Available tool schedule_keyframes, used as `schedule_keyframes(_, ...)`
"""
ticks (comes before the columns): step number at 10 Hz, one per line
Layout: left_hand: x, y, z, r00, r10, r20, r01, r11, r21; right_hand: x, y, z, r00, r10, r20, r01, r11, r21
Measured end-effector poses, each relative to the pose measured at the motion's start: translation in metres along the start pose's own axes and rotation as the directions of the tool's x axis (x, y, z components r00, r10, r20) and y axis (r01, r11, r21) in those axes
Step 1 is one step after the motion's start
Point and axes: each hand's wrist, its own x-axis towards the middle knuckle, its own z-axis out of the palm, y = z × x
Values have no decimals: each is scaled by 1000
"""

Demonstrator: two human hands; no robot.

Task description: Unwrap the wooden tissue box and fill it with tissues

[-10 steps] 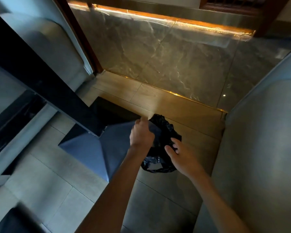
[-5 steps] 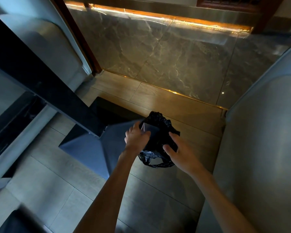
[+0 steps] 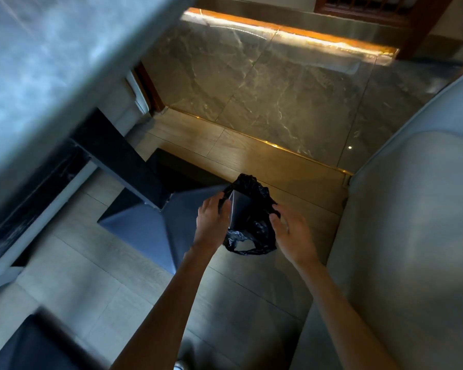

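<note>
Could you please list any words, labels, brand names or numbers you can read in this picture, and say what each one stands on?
There is no readable text.
Black bag: plain, no print visible.
Grey flat piece between the left hand and right hand: blank on the side shown.
Table base: no markings.
Marble floor: only veins and glare.
</note>
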Motion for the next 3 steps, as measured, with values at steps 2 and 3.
schedule_keyframes(2,-71,50,-50,990,-43,-137,55,995,85,-52,-60,-45,965,253,67,-251,967,-36)
schedule_keyframes(3,-101,91,-77,993,-91,-81,105,978,182,-61,-115,-66,927,317,201,-274,937,-214)
